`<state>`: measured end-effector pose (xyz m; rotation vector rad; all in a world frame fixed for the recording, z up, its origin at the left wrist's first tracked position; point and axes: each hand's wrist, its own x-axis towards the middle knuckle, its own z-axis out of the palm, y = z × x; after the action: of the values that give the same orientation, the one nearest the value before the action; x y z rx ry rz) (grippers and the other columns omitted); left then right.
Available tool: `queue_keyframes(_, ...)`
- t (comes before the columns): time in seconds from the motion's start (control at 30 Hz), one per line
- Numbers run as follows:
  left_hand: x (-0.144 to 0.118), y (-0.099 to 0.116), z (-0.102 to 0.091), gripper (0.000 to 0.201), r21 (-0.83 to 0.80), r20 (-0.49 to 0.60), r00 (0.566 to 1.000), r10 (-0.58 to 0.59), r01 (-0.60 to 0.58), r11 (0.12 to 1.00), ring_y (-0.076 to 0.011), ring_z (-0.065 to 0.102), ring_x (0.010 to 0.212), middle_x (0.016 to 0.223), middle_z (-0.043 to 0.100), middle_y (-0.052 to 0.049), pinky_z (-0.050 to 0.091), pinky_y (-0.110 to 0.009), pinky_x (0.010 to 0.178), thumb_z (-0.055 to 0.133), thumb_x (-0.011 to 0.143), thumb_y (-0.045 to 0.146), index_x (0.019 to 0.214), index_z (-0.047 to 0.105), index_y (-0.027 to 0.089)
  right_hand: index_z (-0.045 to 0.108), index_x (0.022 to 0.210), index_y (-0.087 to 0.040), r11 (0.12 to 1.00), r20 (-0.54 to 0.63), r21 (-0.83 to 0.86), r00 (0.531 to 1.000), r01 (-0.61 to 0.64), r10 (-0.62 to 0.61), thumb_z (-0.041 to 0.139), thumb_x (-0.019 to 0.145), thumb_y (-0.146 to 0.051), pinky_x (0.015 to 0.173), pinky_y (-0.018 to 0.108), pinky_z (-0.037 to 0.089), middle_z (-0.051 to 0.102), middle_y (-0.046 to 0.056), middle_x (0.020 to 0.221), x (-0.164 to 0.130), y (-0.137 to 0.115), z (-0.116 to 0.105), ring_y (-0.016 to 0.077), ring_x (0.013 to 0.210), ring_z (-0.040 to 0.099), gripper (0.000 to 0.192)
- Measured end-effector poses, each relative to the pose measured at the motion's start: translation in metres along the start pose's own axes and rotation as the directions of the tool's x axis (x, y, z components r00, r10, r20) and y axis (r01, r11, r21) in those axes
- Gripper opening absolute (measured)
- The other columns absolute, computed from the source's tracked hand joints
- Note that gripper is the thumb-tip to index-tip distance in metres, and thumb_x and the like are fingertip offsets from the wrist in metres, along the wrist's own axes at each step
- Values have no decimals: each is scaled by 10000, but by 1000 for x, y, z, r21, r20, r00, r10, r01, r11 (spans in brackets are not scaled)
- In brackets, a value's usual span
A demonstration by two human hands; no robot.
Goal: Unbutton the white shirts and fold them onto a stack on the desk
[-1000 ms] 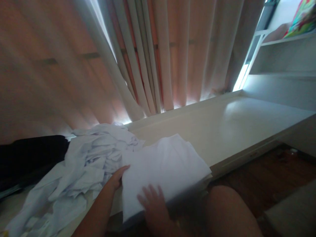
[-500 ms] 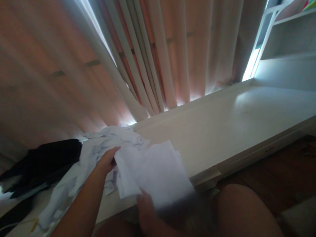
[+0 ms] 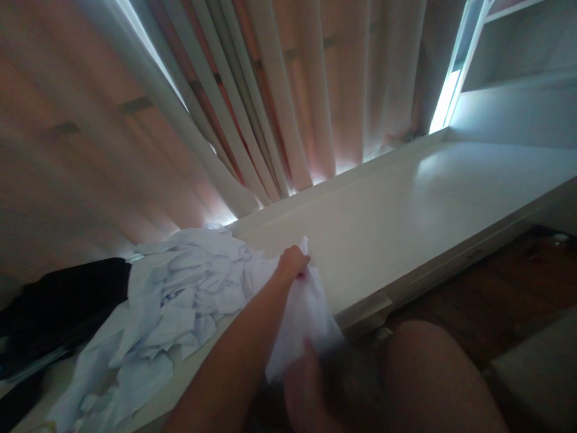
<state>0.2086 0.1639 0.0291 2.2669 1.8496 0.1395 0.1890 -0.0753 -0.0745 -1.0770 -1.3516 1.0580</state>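
Nearest the camera, my knee [image 3: 433,373] fills the lower right, above the dark wooden floor [image 3: 496,288]. Beside it my right hand [image 3: 311,385], blurred, meets the lower edge of the white cloth [image 3: 306,313]; whether its fingers are closed on the fabric I cannot tell. The cloth hangs over the front edge of the white ledge [image 3: 406,222], its upper corner raised. My left hand [image 3: 293,264] reaches across, fingers pinched together on that upper corner. Left of the cloth, touching it, lies a crumpled pile of white garments [image 3: 180,294] on the ledge. Further left, a black garment [image 3: 58,300]. Behind the ledge hangs the pleated pinkish curtain [image 3: 252,102]; at far right, white shelves [image 3: 518,66].
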Motion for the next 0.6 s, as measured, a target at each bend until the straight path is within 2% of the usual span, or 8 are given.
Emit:
queue_keyframes(0.07, -4, 1, 21, 322, 19, 21, 1000, -14, 13, 1000, -278, 724, 913, 885, 741, -182, 507, -334, 809, 561, 894, 403, 950, 698, 117, 598, 1328, -304, 996, -56, 55, 996, -73, 76, 310, 978, -595, 649, 470, 590, 753, 55, 974, -2, 9, -12, 310, 838, 716, 539)
queue_keyframes(0.13, -11, -13, 31, 344, 49, 23, 1000, -19, 18, 999, -281, 714, 950, 931, 739, -188, 502, -352, 835, 492, 936, 404, 977, 690, 126, 598, 1334, -296, 985, -105, 113, 984, -133, 145, 297, 956, -618, 601, 472, 578, 759, 62, 905, -5, 16, -21, 320, 778, 721, 581)
queue_keyframes(0.23, -22, -52, 28, 356, 101, 11, 1000, -16, 15, 995, -284, 680, 1045, 1046, 725, -193, 485, -386, 899, 391, 977, 345, 1020, 679, 140, 607, 1307, -297, 960, -182, 203, 956, -192, 230, 335, 921, -656, 588, 444, 567, 754, 70, 893, -12, 23, -34, 311, 781, 723, 593)
queue_keyframes(0.33, -27, -89, 21, 328, 141, 11, 999, 39, -40, 989, -272, 583, 1224, 1264, 661, -166, 427, -396, 1011, 410, 971, 292, 1163, 643, 167, 624, 1244, -294, 932, -246, 277, 921, -232, 302, 413, 868, -714, 598, 398, 562, 743, 70, 893, -16, 29, -49, 281, 783, 718, 602)
queue_keyframes(0.4, -26, -105, 21, 375, 157, 27, 995, 93, -97, 983, -266, 473, 1350, 1424, 564, -137, 365, -405, 1083, 459, 961, 303, 1299, 580, 196, 640, 1178, -243, 892, -311, 359, 866, -275, 392, 471, 826, -743, 580, 369, 551, 729, 77, 859, -14, 34, -61, 252, 711, 698, 634)
queue_keyframes(0.5, -15, -109, 31, 473, 162, 84, 981, 173, -185, 969, -252, 395, 1413, 1510, 492, -99, 296, -421, 1134, 509, 949, 342, 1413, 498, 247, 649, 1071, -170, 758, -386, 559, 704, -336, 596, 571, 771, -732, 549, 345, 536, 697, 62, 775, -7, 41, -73, 216, 619, 655, 642)
queue_keyframes(0.53, -9, -106, 36, 490, 161, 104, 976, 192, -207, 965, -253, 402, 1408, 1511, 492, -98, 286, -433, 1136, 514, 948, 350, 1428, 485, 258, 654, 1048, -168, 733, -390, 587, 672, -345, 629, 589, 759, -729, 543, 347, 536, 687, 53, 750, -5, 43, -75, 219, 612, 651, 634)
queue_keyframes(0.6, 5, -95, 47, 505, 161, 136, 967, 215, -236, 958, -277, 428, 1384, 1499, 505, -108, 280, -478, 1125, 517, 944, 371, 1437, 480, 268, 668, 1026, -191, 754, -392, 550, 685, -360, 613, 559, 770, -749, 530, 364, 544, 673, 41, 719, -3, 47, -77, 241, 620, 658, 624)
